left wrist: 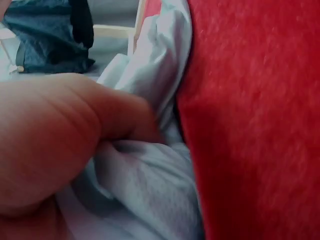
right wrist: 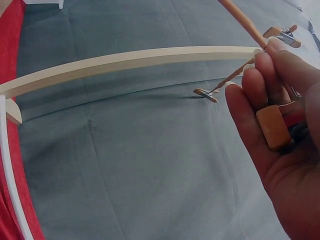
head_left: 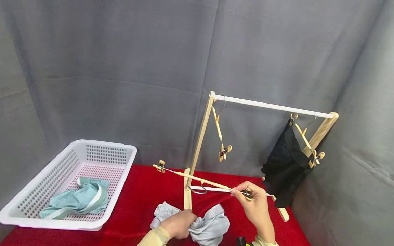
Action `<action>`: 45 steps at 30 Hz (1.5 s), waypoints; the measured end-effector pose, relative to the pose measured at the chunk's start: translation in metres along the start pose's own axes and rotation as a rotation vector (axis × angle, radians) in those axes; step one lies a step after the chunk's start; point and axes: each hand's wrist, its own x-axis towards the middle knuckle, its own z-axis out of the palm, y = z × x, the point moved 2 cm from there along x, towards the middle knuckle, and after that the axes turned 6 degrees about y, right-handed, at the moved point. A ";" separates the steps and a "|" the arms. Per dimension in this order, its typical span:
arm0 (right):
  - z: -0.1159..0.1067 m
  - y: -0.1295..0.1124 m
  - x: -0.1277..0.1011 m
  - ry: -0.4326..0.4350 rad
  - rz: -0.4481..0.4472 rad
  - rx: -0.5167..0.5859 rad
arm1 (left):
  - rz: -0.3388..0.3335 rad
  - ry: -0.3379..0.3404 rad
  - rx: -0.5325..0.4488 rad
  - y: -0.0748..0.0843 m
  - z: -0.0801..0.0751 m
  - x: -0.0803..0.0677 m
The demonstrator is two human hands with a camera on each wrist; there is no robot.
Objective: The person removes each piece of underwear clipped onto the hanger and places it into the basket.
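Right hand (head_left: 253, 205) pinches hanger (head_left: 200, 180) near one end, seemingly so the far clip (head_left: 160, 166) stays free; hanger is tilted, in front of rack (head_left: 201, 136). Left hand (head_left: 181, 223) grips grey cloth (head_left: 210, 225), bunched on tabletop (head_left: 138, 191), probably keeping it in reach of the clips. Right hand raised, near clip (right wrist: 273, 127) against palm; left hand low, back up, thumb in folds.

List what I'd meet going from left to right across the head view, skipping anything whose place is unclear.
White basket with a teal garment inside, left hand, hanging bare hanger, right hand, black garment, right wooden upright.
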 end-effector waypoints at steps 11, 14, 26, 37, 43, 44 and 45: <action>0.001 0.000 0.002 -0.037 -0.007 -0.024 | -0.065 -0.023 -0.263 -0.017 -0.007 -0.013; 0.000 -0.002 0.001 -0.034 0.015 -0.047 | -0.066 -0.012 -0.359 -0.020 -0.007 -0.013; -0.002 -0.001 0.000 -0.031 0.018 -0.015 | -0.057 0.204 -0.383 -0.036 -0.022 -0.017; -0.006 -0.002 -0.001 0.003 0.017 -0.016 | 0.035 0.350 -0.493 -0.045 -0.051 -0.023; -0.007 -0.001 -0.001 0.001 0.023 -0.015 | -0.010 0.388 -0.494 -0.054 -0.074 -0.030; -0.007 -0.002 -0.001 -0.001 0.025 -0.011 | -0.019 0.399 -0.495 -0.055 -0.078 -0.032; -0.006 -0.002 0.000 -0.004 0.025 -0.004 | -0.026 0.407 -0.496 -0.058 -0.083 -0.034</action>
